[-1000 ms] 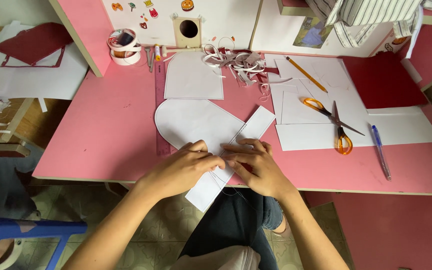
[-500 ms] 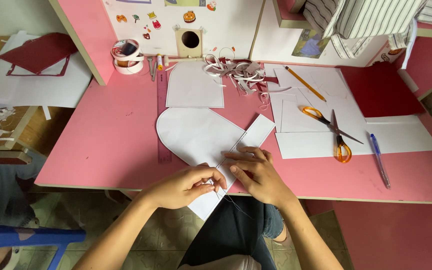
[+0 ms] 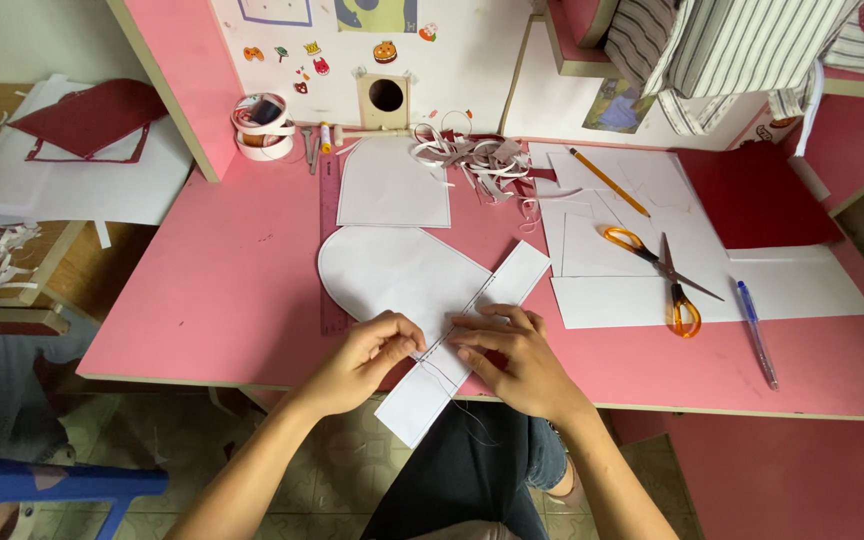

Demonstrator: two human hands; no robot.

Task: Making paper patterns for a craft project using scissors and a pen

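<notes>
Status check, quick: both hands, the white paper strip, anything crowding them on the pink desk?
Left hand pinching the white strip; right hand pressing it flat. Strip lies diagonally over the rounded white sheet, overhanging the desk edge. Orange scissors and pen apart, to the right.

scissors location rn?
In the head view, the orange-handled scissors lie on the white sheets right of centre on the pink table, past the right hand, with the blue pen just beyond.
</notes>
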